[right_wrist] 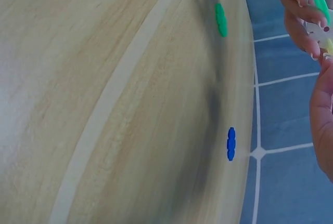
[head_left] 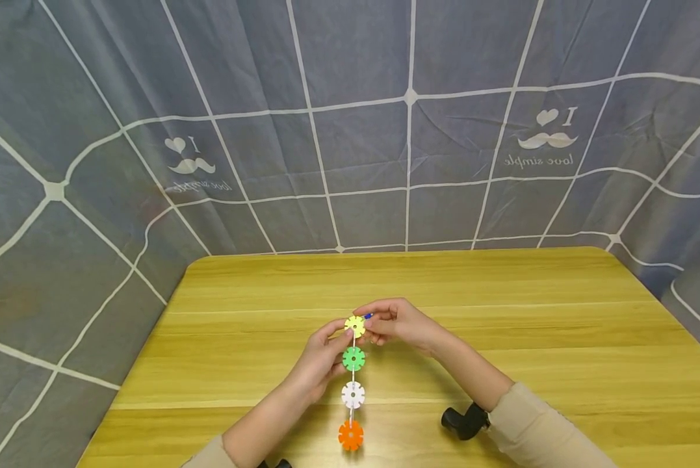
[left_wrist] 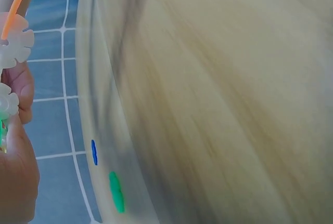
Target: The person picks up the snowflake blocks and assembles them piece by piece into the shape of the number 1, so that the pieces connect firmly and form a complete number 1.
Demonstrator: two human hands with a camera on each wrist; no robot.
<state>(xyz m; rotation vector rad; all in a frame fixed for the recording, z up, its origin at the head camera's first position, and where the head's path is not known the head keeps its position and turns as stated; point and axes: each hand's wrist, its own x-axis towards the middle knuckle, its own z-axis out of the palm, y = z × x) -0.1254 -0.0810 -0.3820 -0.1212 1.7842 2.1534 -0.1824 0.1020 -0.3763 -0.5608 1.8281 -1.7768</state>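
The left hand [head_left: 325, 354] pinches the yellow disc [head_left: 358, 322], its thumb flat on the lower left of the disc's face. The right hand [head_left: 401, 323] has its fingers bent around the same disc, index finger over the top and thumb at the right edge, so both hands grip the one notched round. A small blue piece [head_left: 368, 316] shows just up and right of the yellow disc, between the right thumb and index finger; whether it is held or lies beyond them I cannot tell.

Below the yellow disc hangs the rest of a straight chain: the green disc [head_left: 353, 359] first, then the white disc [head_left: 352, 395], and the orange disc [head_left: 350, 435] farthest down. Edge-on white pieces [head_left: 353, 376] link each to the next.

Well apart from the yellow disc, a loose green disc [right_wrist: 221, 20] and a loose blue disc [right_wrist: 231, 144] appear edge-on on the tabletop [head_left: 256, 286] in both wrist views. To the lower right of the yellow disc, a black device [head_left: 463, 422] sits beside the beige sleeve [head_left: 539, 422] of the right arm. Beyond the yellow disc, past the table's far edge, hangs a grey-blue curtain [head_left: 361, 149] with white grid lines.
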